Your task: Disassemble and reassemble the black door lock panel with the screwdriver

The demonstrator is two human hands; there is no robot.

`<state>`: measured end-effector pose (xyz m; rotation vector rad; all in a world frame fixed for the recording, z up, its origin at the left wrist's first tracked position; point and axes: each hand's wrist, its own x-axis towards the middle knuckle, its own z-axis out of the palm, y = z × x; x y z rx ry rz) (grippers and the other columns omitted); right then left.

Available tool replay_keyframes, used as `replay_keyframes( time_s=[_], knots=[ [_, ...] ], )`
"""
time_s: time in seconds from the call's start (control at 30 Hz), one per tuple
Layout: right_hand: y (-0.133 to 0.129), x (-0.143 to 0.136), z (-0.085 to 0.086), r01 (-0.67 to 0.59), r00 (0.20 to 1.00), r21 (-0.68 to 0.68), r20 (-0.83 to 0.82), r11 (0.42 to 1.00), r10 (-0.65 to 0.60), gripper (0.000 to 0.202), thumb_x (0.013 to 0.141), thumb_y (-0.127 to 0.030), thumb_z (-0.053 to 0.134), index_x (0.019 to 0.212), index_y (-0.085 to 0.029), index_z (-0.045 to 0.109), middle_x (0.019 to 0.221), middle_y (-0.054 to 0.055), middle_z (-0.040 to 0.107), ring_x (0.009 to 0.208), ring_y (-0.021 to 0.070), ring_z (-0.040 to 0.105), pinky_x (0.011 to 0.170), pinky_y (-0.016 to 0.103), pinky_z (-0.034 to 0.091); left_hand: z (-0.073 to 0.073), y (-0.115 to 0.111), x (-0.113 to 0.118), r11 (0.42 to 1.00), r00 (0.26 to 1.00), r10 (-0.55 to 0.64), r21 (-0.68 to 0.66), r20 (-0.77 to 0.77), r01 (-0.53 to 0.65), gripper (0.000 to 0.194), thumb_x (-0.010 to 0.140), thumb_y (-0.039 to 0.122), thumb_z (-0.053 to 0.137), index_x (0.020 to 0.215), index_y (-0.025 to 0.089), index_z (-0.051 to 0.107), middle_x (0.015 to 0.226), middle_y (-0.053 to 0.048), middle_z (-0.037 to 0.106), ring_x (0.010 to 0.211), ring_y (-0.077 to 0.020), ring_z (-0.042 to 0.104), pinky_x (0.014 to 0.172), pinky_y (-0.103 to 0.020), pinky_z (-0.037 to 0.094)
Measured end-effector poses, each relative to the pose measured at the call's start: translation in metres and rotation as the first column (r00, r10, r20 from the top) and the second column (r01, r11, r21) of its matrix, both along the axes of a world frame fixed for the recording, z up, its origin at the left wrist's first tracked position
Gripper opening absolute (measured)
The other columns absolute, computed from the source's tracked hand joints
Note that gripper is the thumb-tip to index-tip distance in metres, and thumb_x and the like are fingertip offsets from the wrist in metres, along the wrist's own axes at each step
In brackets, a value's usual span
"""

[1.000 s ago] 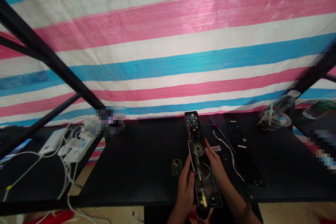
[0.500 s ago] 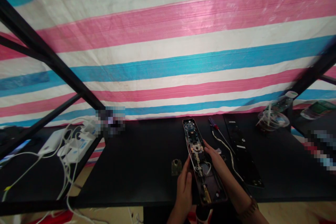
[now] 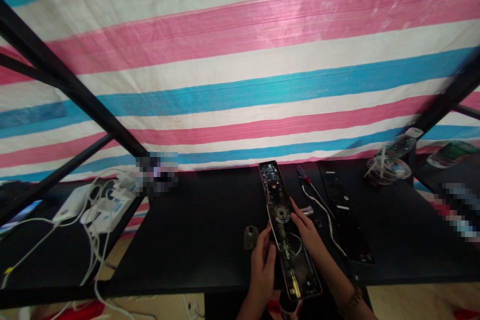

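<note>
I hold a long, narrow electronic door lock housing [image 3: 305, 265] with its inside facing up. It shows a circuit board at the far end, a round part in the middle, a white wire and a brass-coloured piece at the near end. My left hand [image 3: 262, 262] is closed on its left edge, and my right hand [image 3: 305, 227] grips the right edge. Left of the housing lies a small greyish bracket-like part [image 3: 250, 237]. A screwdriver [image 3: 304, 176] and a white cable [image 3: 325, 215] lie on the right, beside a long black panel [image 3: 347, 220].
The black table [image 3: 195, 240] carries a plastic cup [image 3: 388, 170] and a clear bottle [image 3: 405, 142] at the back right. Tangled white cables and a power strip [image 3: 110, 215] lie on the left. A striped sheet [image 3: 262, 85] hangs behind, with black metal posts at both sides.
The lock housing has tilted a little in my hands, its far end reaching slightly further up the view. Both hands keep their hold; the clear piece by my right hand shows more.
</note>
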<state>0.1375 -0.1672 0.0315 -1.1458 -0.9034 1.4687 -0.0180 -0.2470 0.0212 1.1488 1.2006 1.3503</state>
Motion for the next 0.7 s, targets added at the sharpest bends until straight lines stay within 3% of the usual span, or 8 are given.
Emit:
replay_keyframes(
  time_s=[0.27, 0.47, 0.7],
  knots=[
    [-0.006, 0.000, -0.003, 0.013, 0.999, 0.028, 0.028, 1.000, -0.014, 0.074, 0.077, -0.060, 0.071, 0.139, -0.025, 0.054, 0.141, 0.006, 0.057, 0.132, 0.0312, 0.051, 0.114, 0.050, 0.034, 0.002, 0.002, 0.002, 0.998, 0.997, 0.057, -0.015, -0.061, -0.058, 0.044, 0.089, 0.041, 0.061, 0.127, 0.019, 0.061, 0.125, -0.015, 0.067, 0.108, -0.0262, 0.067, 0.097, -0.041, 0.052],
    [-0.010, -0.002, -0.010, 0.024, 0.995, 0.091, 0.096, 0.996, -0.033, 0.072, 0.081, -0.060, 0.066, 0.140, -0.022, 0.053, 0.136, 0.008, 0.061, 0.132, 0.0319, 0.051, 0.113, 0.051, 0.035, -0.001, 0.002, 0.003, 0.999, 0.996, 0.034, -0.027, -0.079, -0.037, 0.037, 0.093, 0.037, 0.055, 0.125, 0.020, 0.058, 0.130, -0.014, 0.064, 0.116, -0.0254, 0.063, 0.102, -0.041, 0.049],
    [-0.010, -0.003, -0.013, 0.072, 0.994, 0.094, 0.075, 0.993, -0.079, 0.068, 0.078, -0.060, 0.070, 0.134, -0.024, 0.059, 0.139, 0.008, 0.059, 0.134, 0.0320, 0.050, 0.115, 0.051, 0.033, 0.001, 0.002, 0.003, 0.995, 0.994, 0.075, -0.056, -0.085, -0.080, 0.041, 0.088, 0.043, 0.061, 0.121, 0.019, 0.063, 0.123, -0.014, 0.068, 0.111, -0.0256, 0.066, 0.098, -0.039, 0.052]
  ],
)
